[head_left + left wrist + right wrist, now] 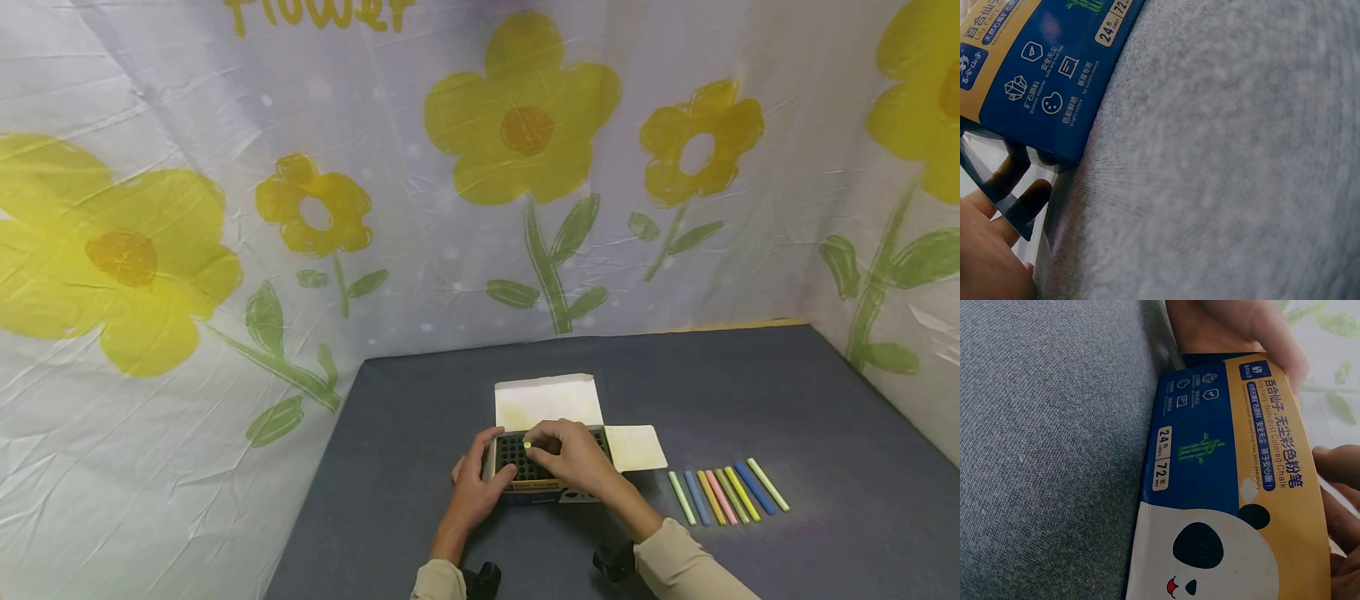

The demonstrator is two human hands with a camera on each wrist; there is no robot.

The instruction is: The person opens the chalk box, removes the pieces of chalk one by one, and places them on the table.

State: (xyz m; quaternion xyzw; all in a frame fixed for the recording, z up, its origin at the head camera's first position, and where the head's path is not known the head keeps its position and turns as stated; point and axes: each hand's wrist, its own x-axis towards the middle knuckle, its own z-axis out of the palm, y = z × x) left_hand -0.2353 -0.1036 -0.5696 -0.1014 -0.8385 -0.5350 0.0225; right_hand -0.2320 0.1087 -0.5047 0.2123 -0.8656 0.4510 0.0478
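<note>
An opened colored chalk box (531,497) lies on the dark table, its black holder (512,454) full of round holes facing up. My left hand (474,482) grips the box's left end, thumb at the front edge; the left wrist view shows bent fingers (1029,200) by an end flap. Between thumb and fingers, my right hand (572,457) pinches a yellow chalk stick (527,445) over the holder. Only the stick's tip shows; whether it sits in a hole is hidden. The right wrist view shows the box's panda-printed front (1204,544).
To the right of the box, several chalk sticks (722,494) in different colors lie side by side in a slanted row. The white lid (547,402) is folded back, and a side flap (636,447) sticks out rightward. A flower-printed cloth (450,275) hangs behind the table.
</note>
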